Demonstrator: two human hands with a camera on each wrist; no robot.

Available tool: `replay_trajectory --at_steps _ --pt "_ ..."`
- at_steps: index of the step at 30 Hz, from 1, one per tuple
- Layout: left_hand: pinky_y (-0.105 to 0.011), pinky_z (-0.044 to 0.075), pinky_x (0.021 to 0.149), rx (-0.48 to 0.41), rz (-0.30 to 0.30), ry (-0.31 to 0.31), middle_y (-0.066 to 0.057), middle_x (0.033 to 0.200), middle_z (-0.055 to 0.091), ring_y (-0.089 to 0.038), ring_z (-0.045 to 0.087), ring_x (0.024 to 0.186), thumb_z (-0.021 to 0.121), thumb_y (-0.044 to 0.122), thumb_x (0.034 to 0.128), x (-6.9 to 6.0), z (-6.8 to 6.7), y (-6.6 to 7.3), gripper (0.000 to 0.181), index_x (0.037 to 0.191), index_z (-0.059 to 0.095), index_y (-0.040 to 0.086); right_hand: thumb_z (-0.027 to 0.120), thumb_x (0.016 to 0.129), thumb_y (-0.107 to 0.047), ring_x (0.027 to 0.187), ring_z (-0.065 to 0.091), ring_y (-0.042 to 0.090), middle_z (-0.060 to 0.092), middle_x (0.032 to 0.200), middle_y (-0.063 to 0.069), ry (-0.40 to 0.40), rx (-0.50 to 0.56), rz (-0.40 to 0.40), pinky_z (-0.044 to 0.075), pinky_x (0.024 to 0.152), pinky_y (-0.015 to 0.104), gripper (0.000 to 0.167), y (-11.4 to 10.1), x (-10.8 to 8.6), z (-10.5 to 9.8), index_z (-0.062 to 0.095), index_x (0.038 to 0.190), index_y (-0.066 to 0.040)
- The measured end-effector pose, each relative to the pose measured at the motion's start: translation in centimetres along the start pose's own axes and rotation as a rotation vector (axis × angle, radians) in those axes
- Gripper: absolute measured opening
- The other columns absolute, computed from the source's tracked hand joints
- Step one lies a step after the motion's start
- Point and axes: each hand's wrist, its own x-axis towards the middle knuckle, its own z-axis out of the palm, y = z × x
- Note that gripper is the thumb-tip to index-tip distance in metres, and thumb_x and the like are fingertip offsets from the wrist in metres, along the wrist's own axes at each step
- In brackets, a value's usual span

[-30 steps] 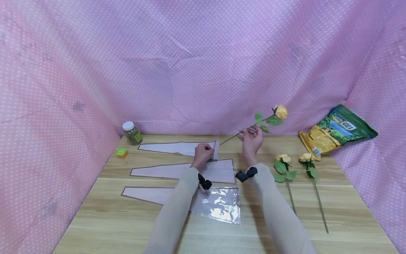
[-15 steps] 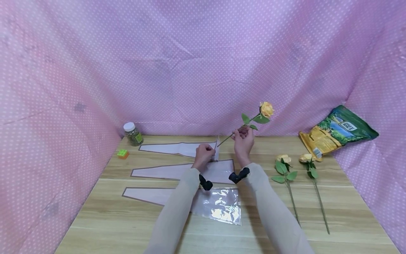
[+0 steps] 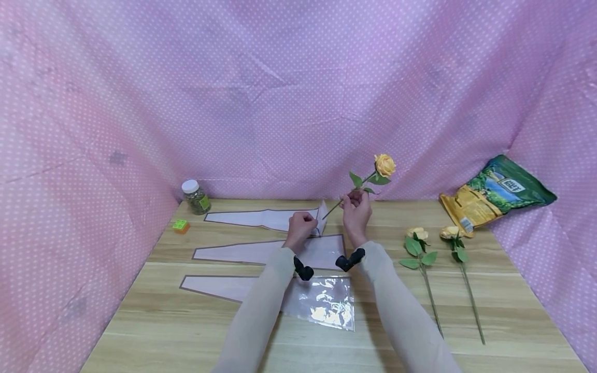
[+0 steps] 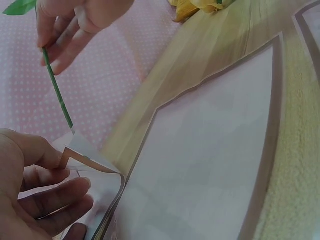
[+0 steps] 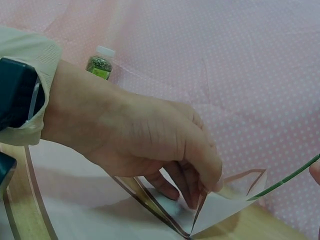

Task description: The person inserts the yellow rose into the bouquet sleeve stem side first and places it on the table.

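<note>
At the back of the table my left hand (image 3: 300, 226) pinches the edge of the farthest clear sleeve (image 3: 242, 217), whose wide right end stands raised and parted. My right hand (image 3: 357, 213) holds a yellow rose (image 3: 384, 165) by its green stem, bloom up and to the right. In the left wrist view the lower tip of the stem (image 4: 61, 102) meets the sleeve's lifted corner (image 4: 89, 150); the right wrist view has the stem (image 5: 282, 181) at the sleeve's opening. How far inside the tip lies, I cannot tell.
Two more sleeves (image 3: 228, 253) (image 3: 210, 282) lie nearer me. Two yellow roses (image 3: 416, 233) (image 3: 450, 232) rest on the right, near a green and yellow bag (image 3: 494, 194). A lidded jar (image 3: 196, 198) and a small green and orange block (image 3: 180, 226) stand at the left.
My right hand has moved left with the rose, bringing the stem tip to the sleeve's end. The sleeve's opening has spread wider while my left hand has kept its pinch.
</note>
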Motion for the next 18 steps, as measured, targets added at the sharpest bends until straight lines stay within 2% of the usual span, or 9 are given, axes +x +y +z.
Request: replay_trajectory --at_steps 3,8,13,18 --pt "-0.021 0.043 0.061 -0.007 0.004 0.004 -0.002 0.077 0.062 -0.012 0.053 0.070 0.066 0.011 0.0897 0.0 0.1 0.1 0.013 0.082 0.070 0.001 0.058 0.090 0.013 0.080 0.064 0.022 0.061 0.096 0.026 0.022 0.023 0.039 0.060 0.068 0.026 0.026 1.5 0.3 0.0 0.049 0.114 0.018" --pt "-0.021 0.044 0.061 -0.014 0.024 -0.007 -0.006 0.080 0.066 -0.013 0.054 0.070 0.065 0.011 0.0901 0.0 0.2 0.0 0.012 0.084 0.071 0.002 0.059 0.093 0.008 0.079 0.063 0.012 0.060 0.095 0.015 0.053 0.063 0.082 0.061 0.071 0.032 0.025 4.7 1.1 0.0 0.049 0.116 0.012" --pt "-0.021 0.044 0.061 -0.006 0.051 -0.001 -0.008 0.080 0.068 -0.012 0.054 0.070 0.065 0.010 0.0882 0.1 0.2 0.1 0.011 0.084 0.072 0.001 0.059 0.094 0.004 0.083 0.066 0.022 0.057 0.092 0.005 0.059 0.090 0.100 0.061 0.075 0.041 0.025 5.2 0.9 -0.1 0.048 0.115 0.012" --pt "-0.019 0.043 0.062 -0.005 0.072 0.009 -0.008 0.080 0.069 -0.011 0.054 0.069 0.065 0.009 0.0866 0.1 0.4 0.1 0.011 0.085 0.073 0.000 0.060 0.095 0.002 0.081 0.068 0.021 0.057 0.090 0.003 0.077 0.114 0.121 0.061 0.072 0.037 0.025 5.5 0.8 -0.1 0.049 0.116 0.012"
